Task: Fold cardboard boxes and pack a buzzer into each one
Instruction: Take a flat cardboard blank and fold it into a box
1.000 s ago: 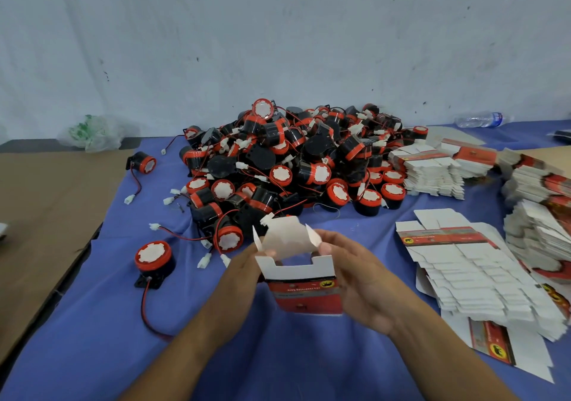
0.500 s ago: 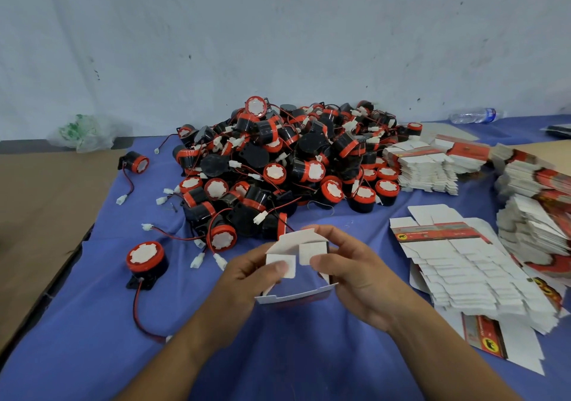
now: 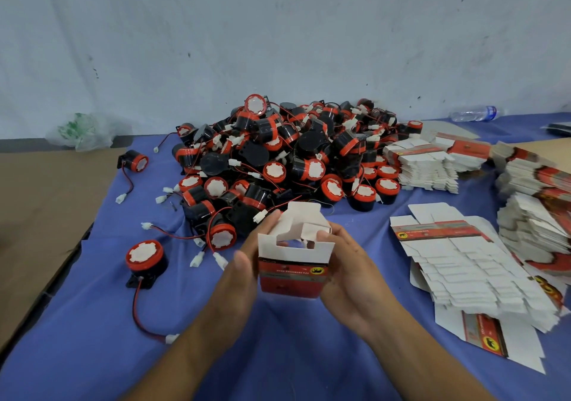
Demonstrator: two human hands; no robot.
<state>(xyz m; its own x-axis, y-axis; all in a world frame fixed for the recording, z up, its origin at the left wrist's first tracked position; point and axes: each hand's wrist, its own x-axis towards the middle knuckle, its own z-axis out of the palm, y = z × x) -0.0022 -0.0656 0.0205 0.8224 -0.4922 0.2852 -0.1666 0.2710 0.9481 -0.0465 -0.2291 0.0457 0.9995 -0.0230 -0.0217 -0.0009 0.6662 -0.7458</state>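
**A:** The box (image 3: 293, 272) is up off the desk (image 3: 92, 323), upright, red face to us, just this side of the buzzer pile (image 3: 278, 159).

**B:** And the left hand (image 3: 244, 274) and right hand (image 3: 355, 280) each take a side wall. That's a firm grip on the box, fingertips over the top, likely to tuck those white flaps.

**A:** Half a second ago it was tipped away, flaps pressed. Now it's turned upright. The flat blanks (image 3: 463, 261) wait on the right.

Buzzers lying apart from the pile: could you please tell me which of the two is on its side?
The farther buzzer: its white face points sideways, while the nearer buzzer faces up.
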